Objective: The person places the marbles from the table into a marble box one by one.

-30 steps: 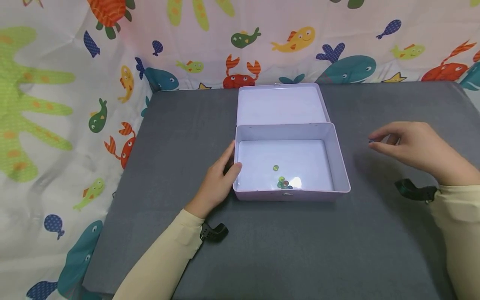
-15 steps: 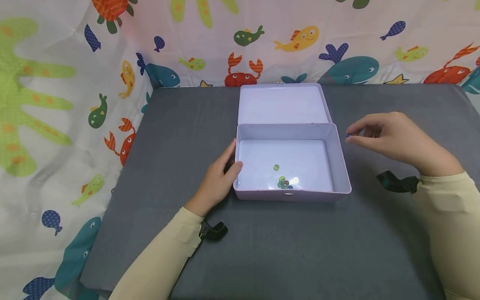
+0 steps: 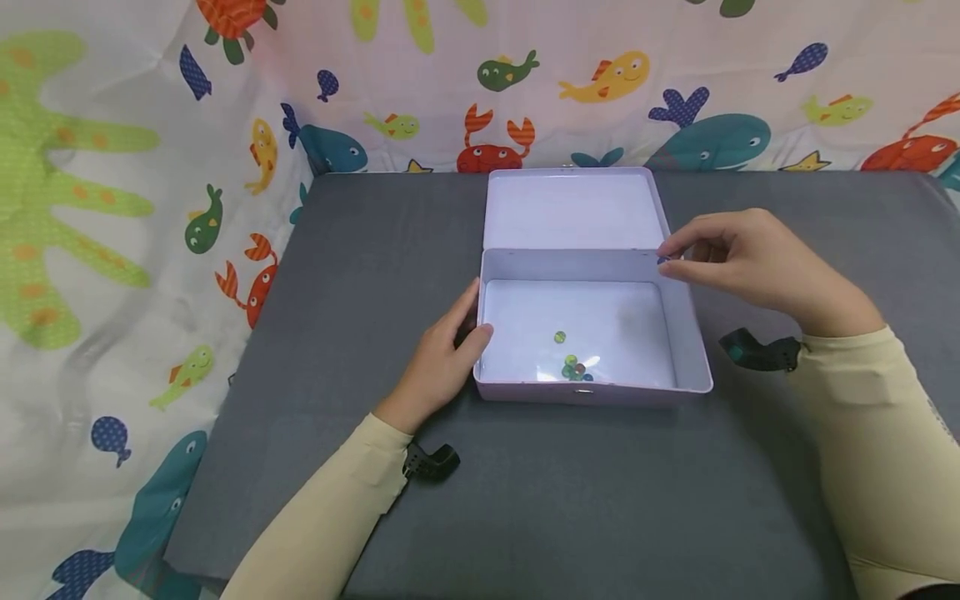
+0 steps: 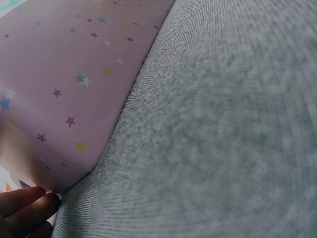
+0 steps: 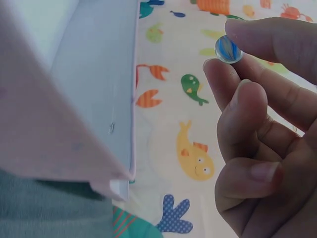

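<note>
Glass marble (image 5: 228,49) pinched between your right hand's (image 3: 757,258) thumb and fingertip, over the far right corner of the tin box (image 3: 693,350) | left hand (image 3: 438,367) braces the tin's left wall, fingers loosely curved against it; steadying | other marbles (image 3: 573,367) lie inside near the front wall
</note>
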A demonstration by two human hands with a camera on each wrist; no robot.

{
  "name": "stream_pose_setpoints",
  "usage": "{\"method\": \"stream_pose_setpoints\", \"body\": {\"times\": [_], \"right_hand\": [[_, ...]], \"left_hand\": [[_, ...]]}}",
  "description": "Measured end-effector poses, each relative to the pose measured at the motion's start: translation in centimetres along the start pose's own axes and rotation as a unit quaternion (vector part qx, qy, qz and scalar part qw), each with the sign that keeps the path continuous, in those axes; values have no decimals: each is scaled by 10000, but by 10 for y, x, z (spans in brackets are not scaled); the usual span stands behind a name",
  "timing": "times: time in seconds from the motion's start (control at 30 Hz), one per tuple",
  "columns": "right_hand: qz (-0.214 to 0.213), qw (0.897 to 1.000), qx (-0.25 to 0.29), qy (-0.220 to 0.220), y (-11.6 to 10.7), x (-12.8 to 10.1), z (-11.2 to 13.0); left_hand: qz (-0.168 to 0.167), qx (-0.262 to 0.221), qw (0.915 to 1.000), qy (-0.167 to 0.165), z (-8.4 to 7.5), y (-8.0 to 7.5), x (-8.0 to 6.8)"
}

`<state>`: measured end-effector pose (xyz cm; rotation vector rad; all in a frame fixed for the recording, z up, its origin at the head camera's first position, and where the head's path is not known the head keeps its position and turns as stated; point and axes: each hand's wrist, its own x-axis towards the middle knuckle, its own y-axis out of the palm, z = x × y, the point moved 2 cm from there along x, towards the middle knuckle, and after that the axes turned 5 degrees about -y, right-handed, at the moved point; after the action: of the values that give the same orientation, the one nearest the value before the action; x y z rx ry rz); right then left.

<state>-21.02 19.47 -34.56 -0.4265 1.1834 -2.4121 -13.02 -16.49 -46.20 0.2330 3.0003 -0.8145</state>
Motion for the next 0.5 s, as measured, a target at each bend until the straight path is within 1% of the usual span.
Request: {"method": "stream_pose_setpoints", "body": {"times": [0.2,0.3,0.5], "right_hand": [[-107,9994,338,-28,8,10,4],[-66,9995,298,-15,12,16,7],[6,9995,302,-47,16,27,12]], "left_hand": [[46,-10,10000,5,-1,1,-1],[87,-46,10000,-11,-1,2,-1],[41,-65,10000,27,0,1,-1]]}}
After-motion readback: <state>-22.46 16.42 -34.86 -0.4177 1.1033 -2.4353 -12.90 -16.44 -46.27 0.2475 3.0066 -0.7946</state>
